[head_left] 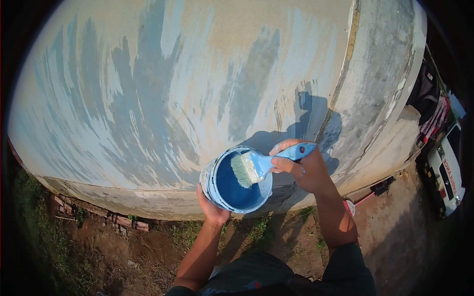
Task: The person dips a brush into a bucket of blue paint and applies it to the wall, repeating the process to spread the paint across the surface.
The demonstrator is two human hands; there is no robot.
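My left hand [213, 208] is wrapped round the lower left side of a paint-smeared bucket [211, 180], whose inside looks blue. My right hand [299, 165] grips the blue handle of a wide paintbrush [260, 165] from the right. The brush's pale bristles are over the bucket's opening, pointing left; whether they touch the paint cannot be told. Just beyond the bucket rises a wall [197, 74] with streaky light blue and grey patches over beige. Shadows of the arm and brush fall on it.
A rough grey wall section [380, 64] stands to the right. Beyond it are hanging dark bags or cloths [427, 91] and a white vehicle [446, 170]. Below the wall lie bare soil [158, 256], weeds and broken bricks [129, 222]. A red-handled object [364, 199] is at right.
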